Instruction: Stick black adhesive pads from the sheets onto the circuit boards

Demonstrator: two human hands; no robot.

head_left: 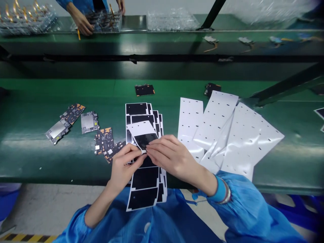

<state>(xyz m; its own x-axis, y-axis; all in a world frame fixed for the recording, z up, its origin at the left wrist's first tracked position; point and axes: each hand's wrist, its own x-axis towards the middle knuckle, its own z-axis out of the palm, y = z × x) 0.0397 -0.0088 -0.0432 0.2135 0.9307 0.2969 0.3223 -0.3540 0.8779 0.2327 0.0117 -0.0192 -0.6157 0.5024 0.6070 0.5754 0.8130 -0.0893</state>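
Observation:
My left hand [125, 167] and my right hand [172, 157] meet over a pile of white-backed sheets with black adhesive pads [143, 179]. Their fingertips pinch the lower edge of a top sheet, whose white liner [140, 128] is folded back from a black pad [143, 140]. Bare white liner sheets with small slots [227, 135] fan out just beyond my right hand. Several black and orange circuit boards [103, 140] lie left of my left hand, one partly hidden by it.
The green conveyor belt [50, 158] runs across the view. Black-padded boards [144, 90] lie beyond the sheets. Past a dark rail [131, 58], a co-worker's hand [79, 20] works at clear plastic trays [103, 21] on a second green bench.

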